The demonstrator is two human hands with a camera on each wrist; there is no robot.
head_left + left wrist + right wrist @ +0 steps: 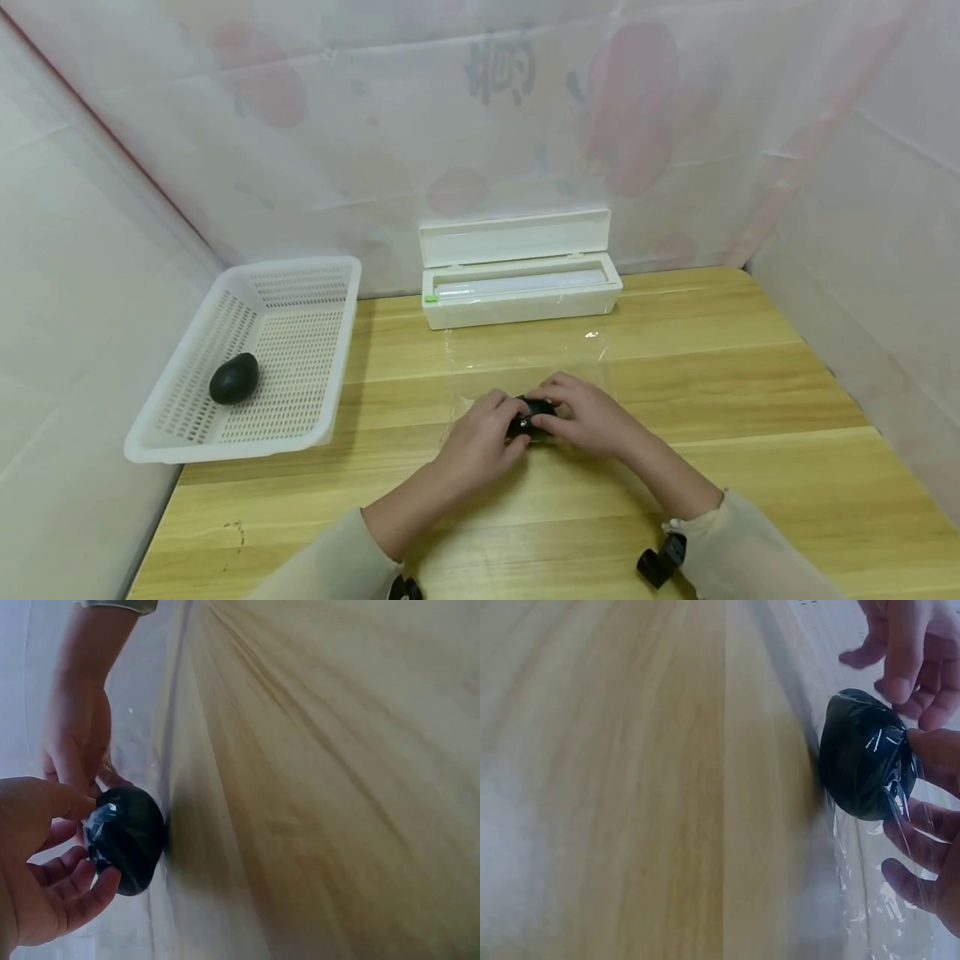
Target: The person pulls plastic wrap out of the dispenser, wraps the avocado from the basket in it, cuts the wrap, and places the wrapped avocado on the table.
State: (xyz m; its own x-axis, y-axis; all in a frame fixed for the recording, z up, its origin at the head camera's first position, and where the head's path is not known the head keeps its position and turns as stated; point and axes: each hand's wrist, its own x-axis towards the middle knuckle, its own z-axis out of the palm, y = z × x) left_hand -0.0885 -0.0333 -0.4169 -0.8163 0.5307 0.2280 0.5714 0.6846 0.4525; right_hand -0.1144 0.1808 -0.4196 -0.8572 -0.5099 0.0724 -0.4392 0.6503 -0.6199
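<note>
A dark green avocado (pixel 532 417) lies on a sheet of clear plastic wrap (pixel 480 367) on the table, with film drawn over part of its skin. My left hand (pixel 482 437) curls at its left side; in the left wrist view this hand (pixel 37 862) has finger and thumb tips at the avocado (pixel 127 840). My right hand (pixel 588 417) holds its right side between thumb and fingers. Folds of film stretch from the avocado (pixel 862 757) to the right hand (pixel 937 825) in the right wrist view. The undersides of the fingers are partly hidden.
A white wrap dispenser (pixel 525 312) stands at the table's back edge, lid raised, a roll inside; the film runs out from its front. At left, a white plastic basket (pixel 341 367) holds another avocado (pixel 234 379). Pale curtains (pixel 375 150) surround the wooden table (pixel 750 375).
</note>
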